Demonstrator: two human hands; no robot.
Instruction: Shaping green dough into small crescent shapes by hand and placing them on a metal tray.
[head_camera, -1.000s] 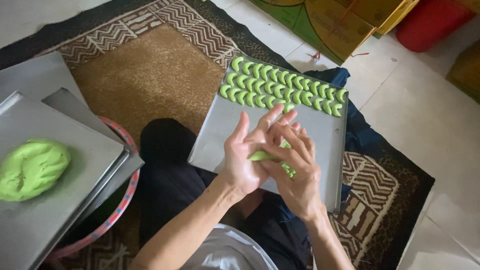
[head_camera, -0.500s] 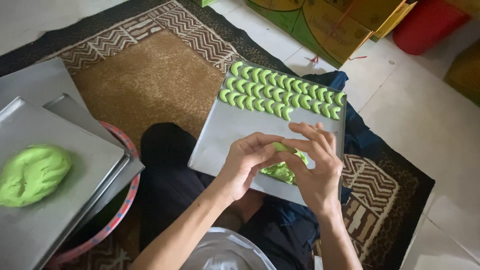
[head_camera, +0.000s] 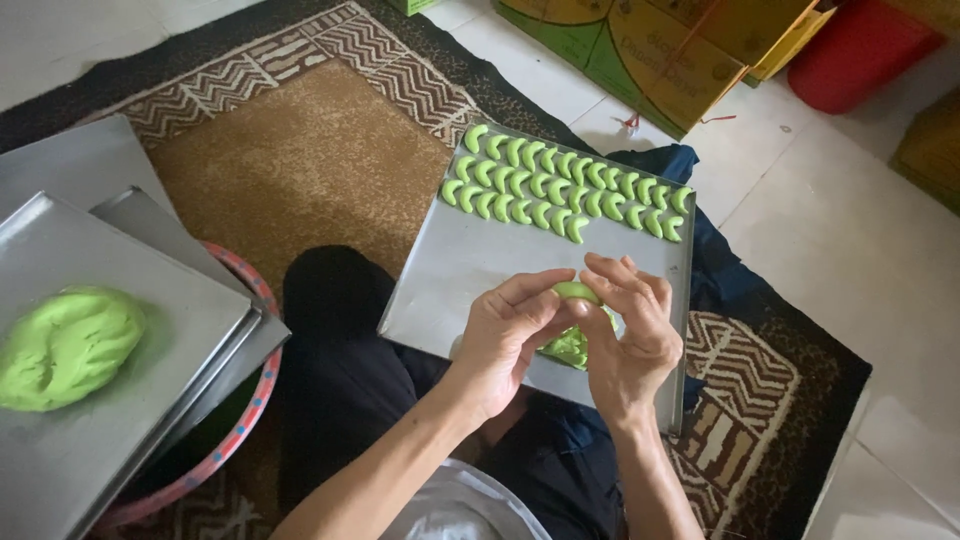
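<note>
Head view, from left to right: at the left edge a big lump of green dough (head_camera: 65, 345) lies on the top tray of a stack of metal trays (head_camera: 150, 400), which rests over a round basin with a pink rim (head_camera: 235, 440). In the middle of the frame the left hand (head_camera: 505, 340) and right hand (head_camera: 630, 335) meet over a baking tray (head_camera: 450, 270) on the person's lap. Both are half curled, fingertips pinching a small piece of green dough (head_camera: 575, 292); a further bit of dough (head_camera: 570, 347) sits just beneath them. Above, rows of green crescent cookies (head_camera: 565, 185) line the tray's far edge. The shaping step looks to be in hand; the piece likely needs bending into a crescent and setting beside the last row.
</note>
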